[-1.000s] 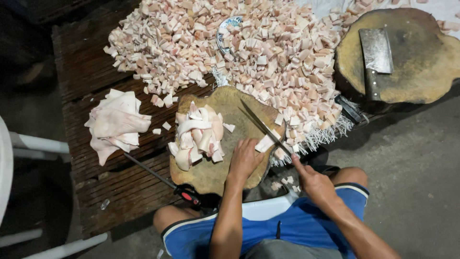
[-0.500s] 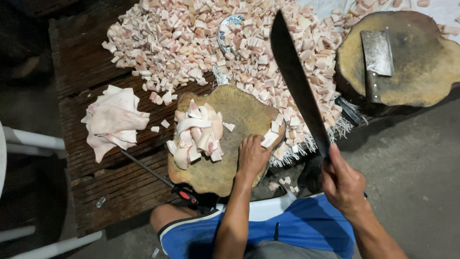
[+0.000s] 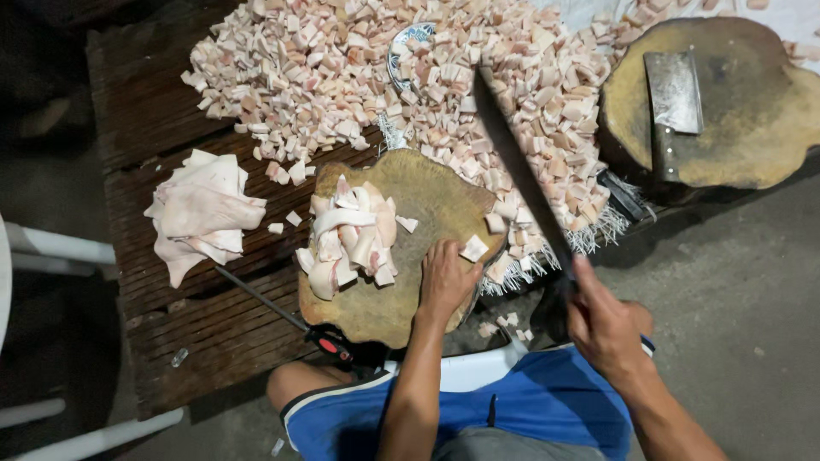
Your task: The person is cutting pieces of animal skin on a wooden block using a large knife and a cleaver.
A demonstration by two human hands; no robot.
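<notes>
Fingers of the left hand [image 3: 446,280] pin a pork piece [image 3: 474,248] to the chopping block [image 3: 427,201], steadying it, while the right hand [image 3: 605,329] grips a raised knife [image 3: 521,183].

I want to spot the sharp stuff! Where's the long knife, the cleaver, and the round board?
long knife [image 3: 517,166], head view, middle of the blade
cleaver [image 3: 673,90], head view, flat blade
round board [image 3: 427,201], head view, bare top

Left hand [image 3: 446,282]: forearm extended forward, palm down, fingers spread flat. Right hand [image 3: 605,326]: raised, fist closed in a grip, wrist angled inward.
</notes>
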